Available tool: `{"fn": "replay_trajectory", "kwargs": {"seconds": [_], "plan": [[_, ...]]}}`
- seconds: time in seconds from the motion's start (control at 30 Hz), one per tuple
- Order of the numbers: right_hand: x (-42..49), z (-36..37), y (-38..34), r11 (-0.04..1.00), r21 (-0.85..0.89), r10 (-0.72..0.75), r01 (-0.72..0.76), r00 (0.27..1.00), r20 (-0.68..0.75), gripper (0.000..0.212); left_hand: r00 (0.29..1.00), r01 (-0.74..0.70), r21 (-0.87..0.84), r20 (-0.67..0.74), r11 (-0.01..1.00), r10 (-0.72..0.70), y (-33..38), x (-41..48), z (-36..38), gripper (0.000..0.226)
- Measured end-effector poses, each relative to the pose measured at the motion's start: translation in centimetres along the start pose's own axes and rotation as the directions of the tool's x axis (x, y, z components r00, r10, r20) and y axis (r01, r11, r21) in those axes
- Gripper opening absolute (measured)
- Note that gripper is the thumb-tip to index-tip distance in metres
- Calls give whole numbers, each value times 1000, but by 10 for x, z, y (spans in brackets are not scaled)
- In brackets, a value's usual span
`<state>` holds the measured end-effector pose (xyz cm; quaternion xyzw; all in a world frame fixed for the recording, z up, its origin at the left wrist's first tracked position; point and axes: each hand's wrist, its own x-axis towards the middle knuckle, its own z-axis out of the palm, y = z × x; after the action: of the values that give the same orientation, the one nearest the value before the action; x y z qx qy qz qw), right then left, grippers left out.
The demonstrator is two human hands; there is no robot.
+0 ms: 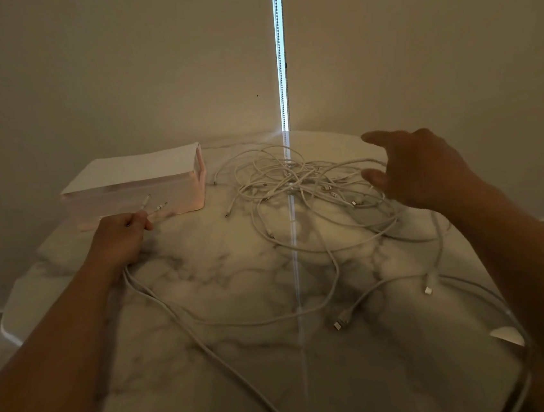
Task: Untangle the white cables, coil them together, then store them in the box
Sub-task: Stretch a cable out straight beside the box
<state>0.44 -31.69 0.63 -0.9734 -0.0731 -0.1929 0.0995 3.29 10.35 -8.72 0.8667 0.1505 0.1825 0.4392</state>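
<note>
Cables (298, 183) are seen mostly as one knotted heap at the far middle of the table (224, 278), just right of the box (134, 186), which appears closed under a flat lid. Two plug ends (155, 205) are pinched in the left hand (117, 233), in front of the box. Their strands (181, 316) are led out under the wrist and across the near table. Judged: the freed ends are kept aside so that they cannot slip back into the heap. The right hand (418, 170) is held wide, fingers spread, over the heap's right edge; contact cannot be told. Two loose plugs (341, 321) are noted near the right forearm. Untangling is judged early: nothing is coiled, nothing boxed.
</note>
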Motion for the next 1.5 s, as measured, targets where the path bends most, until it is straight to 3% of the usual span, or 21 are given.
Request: {"fn": "replay_trajectory", "kwargs": {"seconds": [0.1,0.2,0.3,0.37,0.57,0.7,0.83,1.0,1.07,1.23,1.33,1.5], "plan": [[-6,10,-18,998,-44,-47,50,997,56,43,999,38,-98,-1,994,-38,3,0,1,35],[-27,22,-68,927,223,-327,301,941,91,22,997,68,-222,-10,973,-71,9,-1,1,33],[-56,36,-120,772,464,-600,434,740,306,33,995,84,-292,-30,953,-98,13,-3,1,35],[-69,47,-138,726,514,-672,457,633,385,37,993,91,-300,-42,950,-108,11,-3,0,36],[-78,36,-133,655,614,-736,441,556,385,19,992,85,-231,-76,969,-105,-2,6,-1,38],[-80,22,-116,654,597,-754,464,465,464,20,987,64,-129,-139,990,-82,-6,11,-2,39],[-83,17,-94,682,607,-727,408,464,506,22,979,63,-8,-194,998,-63,-12,13,-9,39],[-89,-1,-68,704,645,-710,298,336,619,23,978,45,137,-208,990,-16,-12,11,-16,35],[-89,-6,-60,715,643,-698,275,341,630,23,981,37,180,-195,983,-1,-10,10,-14,36],[-92,6,-59,729,584,-669,357,550,500,15,986,-21,301,-149,953,68,-3,7,-11,38],[-106,14,-66,695,516,-717,501,540,441,15,986,-53,347,-131,936,105,-3,7,-11,38],[-121,6,-71,648,512,-762,564,487,428,18,988,-70,431,-96,900,123,-6,13,-11,38]]}}
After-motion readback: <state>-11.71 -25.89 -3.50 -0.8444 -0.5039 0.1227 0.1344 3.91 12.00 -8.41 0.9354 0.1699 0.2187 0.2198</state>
